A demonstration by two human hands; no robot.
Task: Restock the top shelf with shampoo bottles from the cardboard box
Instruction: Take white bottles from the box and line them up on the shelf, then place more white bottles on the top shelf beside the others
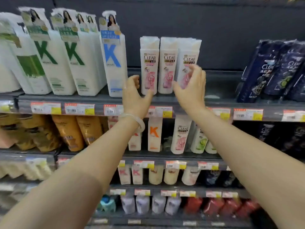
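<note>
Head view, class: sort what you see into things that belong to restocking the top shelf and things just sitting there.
Job:
top shelf
pink-and-white Clear bottles
left hand
right hand

Just there:
white K bottles
dark Clear bottles
price tags
lower shelves

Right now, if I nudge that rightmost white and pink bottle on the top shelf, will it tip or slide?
The rightmost pink bottle looks tall and narrow, so it probably tips rather than slides. Its glossy plastic seems stiff and perhaps slippery. It stands against its neighbour, so a sideways push from the right hand may topple both.
</note>
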